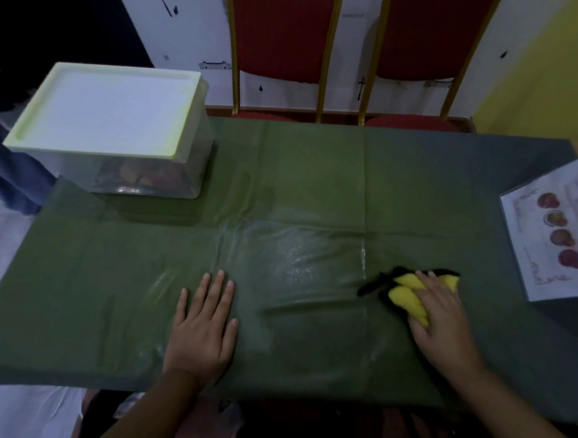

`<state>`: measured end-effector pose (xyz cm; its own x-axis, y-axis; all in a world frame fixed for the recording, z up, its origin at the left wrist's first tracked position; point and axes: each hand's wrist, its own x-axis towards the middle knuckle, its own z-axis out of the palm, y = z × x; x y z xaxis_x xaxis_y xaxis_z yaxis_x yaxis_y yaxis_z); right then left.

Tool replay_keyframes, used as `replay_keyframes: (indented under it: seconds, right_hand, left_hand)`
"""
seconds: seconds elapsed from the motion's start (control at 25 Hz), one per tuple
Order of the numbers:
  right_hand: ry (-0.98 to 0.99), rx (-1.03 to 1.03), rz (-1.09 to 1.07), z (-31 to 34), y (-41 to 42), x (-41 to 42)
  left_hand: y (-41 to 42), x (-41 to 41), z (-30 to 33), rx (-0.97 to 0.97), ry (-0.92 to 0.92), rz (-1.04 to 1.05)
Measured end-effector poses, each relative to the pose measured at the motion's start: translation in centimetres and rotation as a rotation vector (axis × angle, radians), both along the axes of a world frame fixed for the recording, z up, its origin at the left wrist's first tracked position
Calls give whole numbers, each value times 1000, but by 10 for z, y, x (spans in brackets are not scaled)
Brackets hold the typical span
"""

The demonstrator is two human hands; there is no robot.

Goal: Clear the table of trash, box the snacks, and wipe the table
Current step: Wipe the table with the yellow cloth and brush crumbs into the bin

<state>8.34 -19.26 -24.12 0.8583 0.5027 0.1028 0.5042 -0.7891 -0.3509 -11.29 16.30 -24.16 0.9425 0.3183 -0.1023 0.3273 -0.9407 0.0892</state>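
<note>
Head view, looking down on the counter (114,282), which is covered by a dark green plastic sheet (311,169).

Right hand (441,314): I see its grip closed around a bunched yellow-and-black cloth (407,296), pressing it onto the sheet toward the near right of the counter. The black part of the cloth trails out to the left of the fingers.

Left hand (203,327): grip wide, palm flat on the sheet, fingers spread, holding nothing. It sits near the front edge, well apart from the right hand.

Between the two hands and just beyond them I note a wet, shiny patch (294,259) with streaks on the sheet.

Clear storage box (147,174) stands at the far left corner, its pale lid (109,111) on. Coloured items show dimly through the wall; I cannot tell what they are.

A printed sheet of paper (562,227) with round red pictures lies at the right edge.

Two red chairs (285,41) with gold frames stand behind the far edge.
</note>
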Motion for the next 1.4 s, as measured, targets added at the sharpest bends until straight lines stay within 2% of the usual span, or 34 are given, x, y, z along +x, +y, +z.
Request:
replay_keyframes:
  seconds: [0.16,0.28,0.4,0.52,0.72,0.8,0.92,1.04,1.28,1.4]
  right_hand:
    - [6,222,-245,-7,74,39]
    - [78,325,-270,6,147,35]
    - [137,268,17,6,212,-14]
    - [141,154,359,2,218,-75]
    - [105,-5,730,6,110,-115]
    - [34,-58,791,8,59,-104]
    - [62,-67,647,8,4,-64]
    - [68,-29,401,7,-6,-14]
    - [54,200,-73,-4,80,37]
    - [80,236,-168,2,150,30]
  left_hand:
    - [-2,0,0,3,0,-1]
    - [-1,0,0,-1,2,-4]
    - [-2,0,0,-2,-6,-3]
    - [0,1,-2,1,-1,-22]
    - [0,-1,1,-12,-12,-14]
    - [-1,0,3,-15,-10,-3]
    - [-2,0,3,-19,-10,-1]
    - [-2,0,3,-12,2,0]
    - [-2,0,2,-9,17,2]
    - [-2,0,2,-6,6,2]
